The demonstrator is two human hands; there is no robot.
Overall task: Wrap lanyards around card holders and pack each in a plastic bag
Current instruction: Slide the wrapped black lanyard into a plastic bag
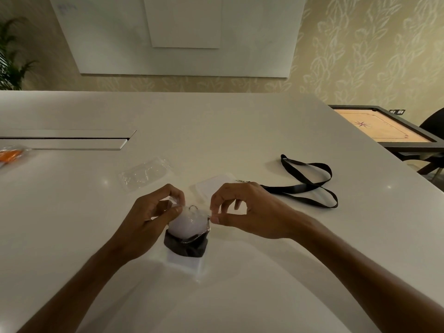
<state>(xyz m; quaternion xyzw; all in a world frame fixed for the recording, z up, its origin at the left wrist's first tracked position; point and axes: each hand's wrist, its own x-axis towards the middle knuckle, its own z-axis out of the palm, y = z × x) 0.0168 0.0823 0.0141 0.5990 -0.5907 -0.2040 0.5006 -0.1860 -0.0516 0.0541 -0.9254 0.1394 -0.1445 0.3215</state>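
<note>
A white card holder with a black lanyard wound around its lower part lies inside a clear plastic bag on the white table. My left hand pinches the bag's open top on the left side. My right hand pinches the bag's top edge on the right. Just behind my hands lies a second white card holder; its loose black lanyard trails off to the right. An empty clear plastic bag lies flat behind my left hand.
An orange item in clear plastic rests at the table's far left edge. A long cable slot cuts into the tabletop at the left. Beyond the table's right edge stand a carrom board and a dark chair.
</note>
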